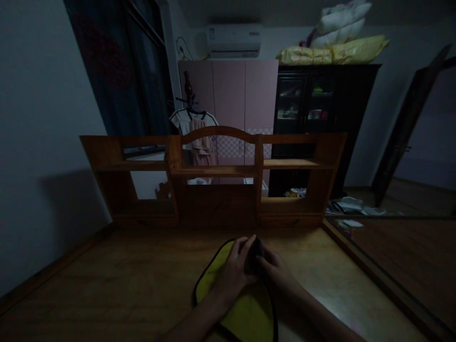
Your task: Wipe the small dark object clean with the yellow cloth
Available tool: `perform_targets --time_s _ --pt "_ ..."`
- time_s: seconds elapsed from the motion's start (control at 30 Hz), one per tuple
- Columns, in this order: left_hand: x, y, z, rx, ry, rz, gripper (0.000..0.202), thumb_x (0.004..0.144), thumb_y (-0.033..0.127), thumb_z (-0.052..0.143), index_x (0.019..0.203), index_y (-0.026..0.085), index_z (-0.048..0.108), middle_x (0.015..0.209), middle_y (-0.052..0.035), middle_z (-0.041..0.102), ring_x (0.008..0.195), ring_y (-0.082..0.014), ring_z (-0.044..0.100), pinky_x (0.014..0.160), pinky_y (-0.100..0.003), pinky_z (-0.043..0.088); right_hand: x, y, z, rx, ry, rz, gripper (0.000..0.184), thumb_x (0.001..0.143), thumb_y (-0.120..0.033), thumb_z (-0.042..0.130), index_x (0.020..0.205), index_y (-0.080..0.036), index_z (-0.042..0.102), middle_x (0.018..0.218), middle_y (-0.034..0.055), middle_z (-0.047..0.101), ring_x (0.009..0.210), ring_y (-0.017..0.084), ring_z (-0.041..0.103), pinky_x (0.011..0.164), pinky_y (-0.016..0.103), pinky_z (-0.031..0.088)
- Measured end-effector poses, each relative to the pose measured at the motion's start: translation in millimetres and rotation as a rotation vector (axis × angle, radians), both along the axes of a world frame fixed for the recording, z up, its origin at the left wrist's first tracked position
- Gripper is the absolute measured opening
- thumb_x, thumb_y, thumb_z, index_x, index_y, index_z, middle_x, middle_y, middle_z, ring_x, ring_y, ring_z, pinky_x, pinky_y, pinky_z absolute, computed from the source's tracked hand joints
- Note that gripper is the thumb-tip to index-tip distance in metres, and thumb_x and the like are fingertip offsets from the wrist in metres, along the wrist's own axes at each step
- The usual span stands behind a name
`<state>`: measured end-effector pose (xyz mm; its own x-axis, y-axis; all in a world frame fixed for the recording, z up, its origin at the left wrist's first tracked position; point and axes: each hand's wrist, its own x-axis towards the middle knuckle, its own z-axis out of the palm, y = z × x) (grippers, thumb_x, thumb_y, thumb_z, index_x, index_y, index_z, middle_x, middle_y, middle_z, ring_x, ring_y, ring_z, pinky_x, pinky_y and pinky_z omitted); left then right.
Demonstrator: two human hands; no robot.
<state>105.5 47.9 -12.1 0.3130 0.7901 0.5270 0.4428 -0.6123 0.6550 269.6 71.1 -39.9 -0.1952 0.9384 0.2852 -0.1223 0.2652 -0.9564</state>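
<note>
A yellow-green, flat, rounded piece with black edging (251, 313) lies on the wooden tabletop (135, 275), partly covered by my forearms. Above its far part, my left hand (235, 268) and my right hand (278, 270) meet around a small dark object (257, 251). Fingers of the left hand wrap its left side, and the right thumb and fingers press on its right. In the dim light I cannot make out what kind of thing it is, or whether it is joined to the yellow-green piece.
A wooden shelf unit (215, 173) stands along the far edge of the tabletop. Raised wooden edging (370, 275) runs down the right side, and a wall (42, 156) borders the left. Beyond are a pink wardrobe (230, 95), a dark cabinet (356, 99) and hanging clothes (185, 123).
</note>
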Motion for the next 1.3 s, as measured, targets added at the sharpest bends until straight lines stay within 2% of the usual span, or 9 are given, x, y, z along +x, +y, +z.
perform_targets --time_s 0.13,0.37,0.57,0.7,0.83,0.97,1.07,1.2,1.3 --pt "3.8 -1.2 -4.7 0.059 0.066 -0.013 0.101 0.059 -0.003 0.072 0.142 0.034 0.028 0.138 -0.0052 0.035 0.125 -0.0242 0.040 0.106 -0.041 0.040 -0.4 -3.0 -1.2 0.051 -0.106 -0.054 0.040 0.081 -0.031 0.062 0.118 -0.017 0.061 0.118 0.0102 0.066 0.109 0.029 0.060 0.099 0.047 0.044" --pt "4.1 -2.9 -3.7 0.084 0.082 -0.031 0.091 0.063 -0.002 0.068 0.139 0.031 0.032 0.137 -0.0066 0.035 0.126 -0.0243 0.040 0.105 -0.042 0.041 -3.1 -14.6 14.7 0.125 -0.188 -0.140 0.032 0.084 -0.031 0.058 0.113 -0.018 0.064 0.110 0.0095 0.069 0.100 0.029 0.063 0.091 0.043 0.049" --pt "4.6 -1.6 -3.4 0.062 0.053 -0.017 0.089 0.064 0.001 0.069 0.139 0.031 0.031 0.140 -0.0050 0.036 0.127 -0.0238 0.042 0.107 -0.041 0.039 -2.9 -16.8 22.3 0.058 -0.148 -0.161 0.031 0.083 -0.037 0.061 0.106 -0.016 0.068 0.098 0.0094 0.073 0.091 0.030 0.066 0.079 0.040 0.053" --pt "6.9 -2.7 -1.9 0.014 -0.038 0.038 0.084 0.064 0.006 0.073 0.135 0.029 0.036 0.134 -0.0043 0.042 0.122 -0.0227 0.046 0.105 -0.038 0.041 -2.8 -16.6 24.2 0.016 -0.174 -0.170 0.034 0.084 -0.041 0.060 0.103 -0.014 0.070 0.094 0.0103 0.074 0.087 0.031 0.068 0.074 0.039 0.054" --pt "6.5 -2.4 -0.2 -0.038 -0.074 0.075 0.082 0.062 0.006 0.075 0.132 0.028 0.037 0.131 -0.0039 0.044 0.120 -0.0221 0.047 0.104 -0.036 0.041 -2.9 -15.2 24.1 -0.030 -0.135 -0.144 0.036 0.083 -0.042 0.061 0.104 -0.014 0.069 0.096 0.0099 0.074 0.089 0.030 0.067 0.077 0.040 0.053" --pt "4.5 -1.1 1.0 -0.054 -0.081 0.103 0.080 0.062 0.006 0.073 0.131 0.026 0.039 0.130 -0.0051 0.044 0.118 -0.0229 0.048 0.102 -0.037 0.041 -3.5 -13.3 23.1 -0.117 -0.065 -0.107 0.033 0.075 -0.031 0.067 0.103 -0.013 0.070 0.094 0.0091 0.074 0.091 0.031 0.067 0.082 0.041 0.051" --pt "2.8 -1.0 3.9 -0.061 -0.076 0.098 0.078 0.062 0.006 0.072 0.130 0.026 0.040 0.130 -0.0056 0.044 0.118 -0.0234 0.047 0.102 -0.038 0.041 -7.1 -12.7 20.1 -0.228 0.120 0.026 0.037 0.072 -0.022 0.065 0.107 -0.015 0.068 0.099 0.0081 0.073 0.096 0.029 0.066 0.088 0.040 0.049" --pt "0.7 -1.7 7.2 -0.047 -0.077 0.045 0.079 0.063 0.004 0.071 0.131 0.027 0.039 0.129 -0.0046 0.044 0.119 -0.0226 0.046 0.103 -0.036 0.040 -10.6 -11.7 11.3 -0.313 0.318 0.204 0.045 0.075 -0.017 0.058 0.119 -0.020 0.061 0.106 0.0062 0.070 0.097 0.024 0.065 0.093 0.040 0.046" --pt "0.5 -1.9 6.1 -0.015 -0.050 0.000 0.078 0.064 0.004 0.070 0.132 0.028 0.039 0.130 -0.0048 0.042 0.120 -0.0224 0.046 0.103 -0.037 0.041 -6.6 -9.6 4.2 -0.250 0.236 0.147 0.045 0.074 -0.016 0.060 0.118 -0.022 0.061 0.111 0.0052 0.068 0.104 0.025 0.062 0.097 0.040 0.044"
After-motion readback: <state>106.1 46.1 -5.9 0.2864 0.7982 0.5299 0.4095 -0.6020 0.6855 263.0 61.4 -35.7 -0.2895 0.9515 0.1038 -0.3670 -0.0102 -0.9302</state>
